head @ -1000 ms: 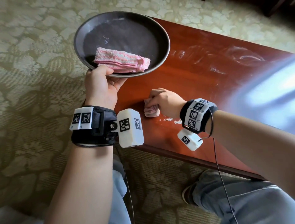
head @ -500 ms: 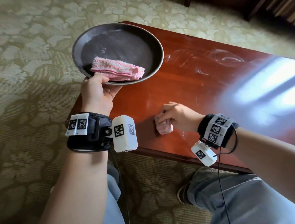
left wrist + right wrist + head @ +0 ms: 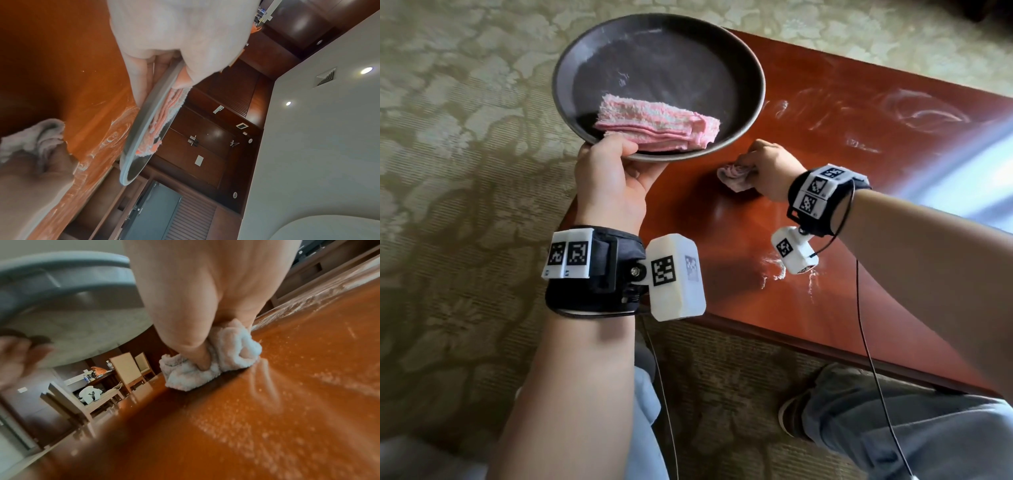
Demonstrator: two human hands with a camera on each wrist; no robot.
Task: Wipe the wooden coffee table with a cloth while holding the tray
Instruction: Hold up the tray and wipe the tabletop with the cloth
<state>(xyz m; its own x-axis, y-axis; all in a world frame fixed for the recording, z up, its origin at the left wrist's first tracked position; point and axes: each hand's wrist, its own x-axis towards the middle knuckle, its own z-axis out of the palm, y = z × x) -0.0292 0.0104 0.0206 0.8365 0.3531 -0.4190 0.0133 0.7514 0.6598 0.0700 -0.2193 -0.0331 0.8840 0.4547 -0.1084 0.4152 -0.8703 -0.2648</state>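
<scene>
My left grip [image 3: 616,171] pinches the dark round tray [image 3: 654,51] by its near rim, upper centre of frame, folded pink towel [image 3: 657,125] inside. My right grip [image 3: 767,168] clutches a bunched cloth [image 3: 734,176] pressed on the tabletop [image 3: 859,164], mid-frame, white streaks around.

- Tray [image 3: 751,113] is held up over the bench's [image 3: 825,192] left corner, so that corner is roofed over; only low passage beneath it.
- Left grip [image 3: 616,178] blocks the tray's near rim.
- Right grip [image 3: 767,171] with balled cloth [image 3: 734,176] sits just beside the tray edge; narrow gap between them.
- Bench right of the right grip is bare wood with white smears [image 3: 924,113], open to the far side.
</scene>
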